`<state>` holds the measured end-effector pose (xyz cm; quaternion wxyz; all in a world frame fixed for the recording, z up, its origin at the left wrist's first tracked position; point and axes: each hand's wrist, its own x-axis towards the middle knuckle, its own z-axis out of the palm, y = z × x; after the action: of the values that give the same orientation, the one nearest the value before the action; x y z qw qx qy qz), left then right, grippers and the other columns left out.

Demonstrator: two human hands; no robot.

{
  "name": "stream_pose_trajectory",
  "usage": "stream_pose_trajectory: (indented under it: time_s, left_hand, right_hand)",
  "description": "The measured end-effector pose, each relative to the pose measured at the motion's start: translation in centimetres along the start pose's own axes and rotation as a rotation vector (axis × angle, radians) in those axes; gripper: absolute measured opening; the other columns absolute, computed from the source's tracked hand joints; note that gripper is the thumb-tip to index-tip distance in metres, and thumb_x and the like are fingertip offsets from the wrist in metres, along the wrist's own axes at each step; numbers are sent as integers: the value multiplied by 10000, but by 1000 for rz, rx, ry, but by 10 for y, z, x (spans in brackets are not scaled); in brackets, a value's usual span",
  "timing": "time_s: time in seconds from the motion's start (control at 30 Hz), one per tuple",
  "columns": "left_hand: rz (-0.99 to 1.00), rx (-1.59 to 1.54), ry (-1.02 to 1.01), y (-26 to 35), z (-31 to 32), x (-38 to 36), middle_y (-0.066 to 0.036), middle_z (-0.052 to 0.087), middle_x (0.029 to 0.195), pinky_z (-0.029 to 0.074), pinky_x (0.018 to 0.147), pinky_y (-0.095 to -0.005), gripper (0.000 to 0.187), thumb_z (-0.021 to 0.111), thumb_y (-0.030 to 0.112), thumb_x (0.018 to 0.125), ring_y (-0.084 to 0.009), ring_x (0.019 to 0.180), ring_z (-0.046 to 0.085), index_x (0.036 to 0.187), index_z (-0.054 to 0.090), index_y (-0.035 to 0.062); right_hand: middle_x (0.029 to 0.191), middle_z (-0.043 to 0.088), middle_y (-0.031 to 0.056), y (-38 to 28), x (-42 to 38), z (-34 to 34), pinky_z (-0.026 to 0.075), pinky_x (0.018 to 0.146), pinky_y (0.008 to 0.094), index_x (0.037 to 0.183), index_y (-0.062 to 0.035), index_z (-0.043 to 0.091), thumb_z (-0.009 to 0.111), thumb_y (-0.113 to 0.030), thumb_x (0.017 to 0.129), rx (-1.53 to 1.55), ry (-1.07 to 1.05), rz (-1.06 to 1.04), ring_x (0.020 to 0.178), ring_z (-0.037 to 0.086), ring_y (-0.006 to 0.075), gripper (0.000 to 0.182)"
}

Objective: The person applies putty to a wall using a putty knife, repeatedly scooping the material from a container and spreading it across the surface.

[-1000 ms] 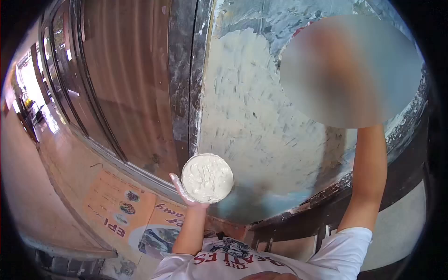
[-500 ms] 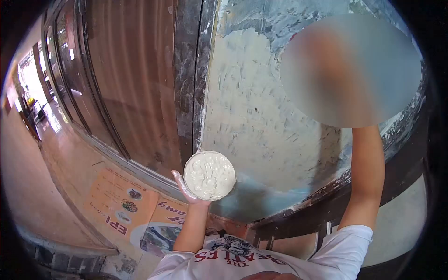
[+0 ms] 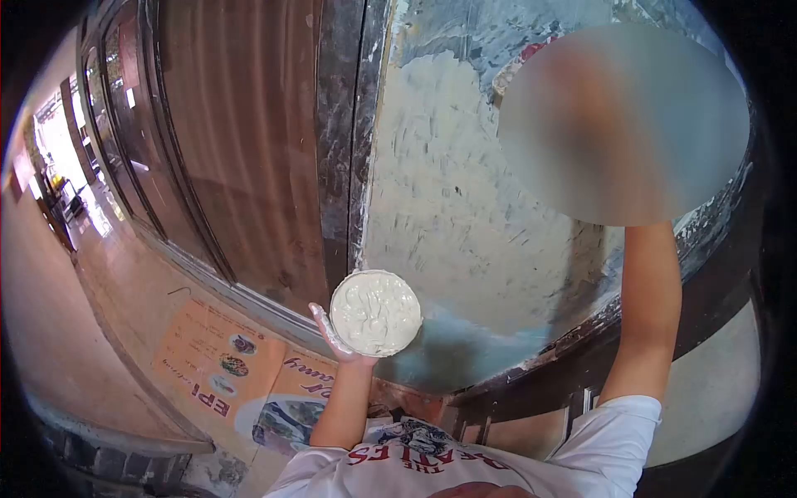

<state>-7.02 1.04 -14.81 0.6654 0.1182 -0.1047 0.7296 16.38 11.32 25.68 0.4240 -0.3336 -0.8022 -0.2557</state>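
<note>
My left hand [image 3: 339,342] holds up a round container of white paste [image 3: 376,313] from below, its thumb along the left side and smeared with white. My right arm reaches up across the wall panel [image 3: 465,191], which is coated in pale, rough filler over blue-grey. A blurred oval hides my right hand and whatever it holds. At the left edge of that blur, a small piece of a tool [image 3: 505,78], whitish with some red above it, shows against the wall.
Left of the panel stand a dark frame post [image 3: 337,141] and a brown sliding door [image 3: 237,141]. Below lies an orange printed banner [image 3: 199,357] on the floor. Dark wooden framing [image 3: 515,415] runs along the lower right.
More of the whitish and red piece now shows left of the blur, shifted slightly left. My left hand and the container are almost where they were; the view has shifted slightly.
</note>
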Motion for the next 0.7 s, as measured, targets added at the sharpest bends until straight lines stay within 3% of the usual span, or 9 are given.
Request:
stream_pose_trajectory:
  time_s: [0.1, 0.17, 0.33, 0.37, 0.43, 0.47, 0.57, 0.63, 0.7]
  left_hand:
    - [18, 12, 45, 2, -1, -3, -161, 435, 1440, 359, 1085, -496, 886, 288, 728, 896, -340, 1285, 452, 1417, 405, 21]
    - [17, 20, 53, 2, 0, -2, -162, 437, 1438, 359, 1084, -500, 888, 291, 730, 893, -343, 1284, 453, 1418, 404, 23]
    - [34, 56, 126, 5, 3, -2, -165, 438, 1437, 357, 1080, -514, 896, 301, 738, 883, -355, 1279, 456, 1418, 405, 27]
    - [41, 71, 137, 5, 2, -2, -165, 438, 1437, 357, 1080, -514, 895, 301, 737, 884, -355, 1278, 457, 1418, 406, 27]
    - [42, 55, 128, 6, 6, -2, -165, 440, 1434, 358, 1080, -511, 892, 300, 736, 886, -354, 1279, 456, 1414, 409, 26]
    - [41, 41, 120, 6, 8, -3, -165, 442, 1432, 359, 1081, -508, 890, 298, 735, 887, -352, 1280, 455, 1411, 413, 24]
    - [50, 53, 135, 6, 8, -3, -166, 446, 1426, 352, 1087, -505, 888, 296, 732, 889, -348, 1284, 451, 1403, 418, 18]
    - [35, 32, 117, 7, 10, -3, -168, 450, 1421, 358, 1085, -505, 889, 299, 730, 890, -345, 1281, 455, 1403, 416, 13]
    - [42, 39, 124, 8, 13, -4, -168, 450, 1421, 361, 1083, -505, 889, 299, 729, 890, -344, 1279, 457, 1403, 415, 12]
  right_hand:
    - [699, 616, 150, 8, -1, 5, 456, 612, 383, 841, -21, 596, 620, -267, 904, -83, -68, -90, 633, 572, 335, 256]
    - [700, 613, 153, 13, -3, 10, 443, 602, 386, 826, -22, 588, 614, -276, 907, -340, 84, -400, 625, 558, 331, 268]
    - [682, 611, 140, 4, 1, -2, 442, 614, 406, 828, -25, 598, 612, -293, 907, -18, 6, 65, 652, 582, 323, 280]
    - [682, 611, 140, 1, -1, -1, 442, 614, 406, 828, -25, 598, 612, -293, 907, -17, 6, 63, 652, 582, 323, 280]
    - [682, 618, 131, -3, -5, 4, 445, 613, 400, 810, -32, 600, 616, -289, 909, -87, -47, -177, 645, 585, 313, 276]
    - [697, 633, 117, 3, -7, 11, 450, 621, 395, 799, -43, 607, 622, -293, 907, -334, 65, -345, 654, 594, 303, 272]
    - [713, 642, 109, 2, -1, 8, 452, 624, 395, 798, -52, 611, 628, -302, 902, -137, 116, -139, 661, 599, 304, 271]
    - [702, 640, 105, 1, 1, 5, 455, 609, 400, 796, -48, 611, 634, -299, 898, -166, 175, -123, 640, 594, 310, 273]
    - [705, 640, 109, -5, -1, -1, 443, 653, 398, 817, -51, 609, 635, -297, 897, -85, 23, 13, 651, 597, 310, 259]
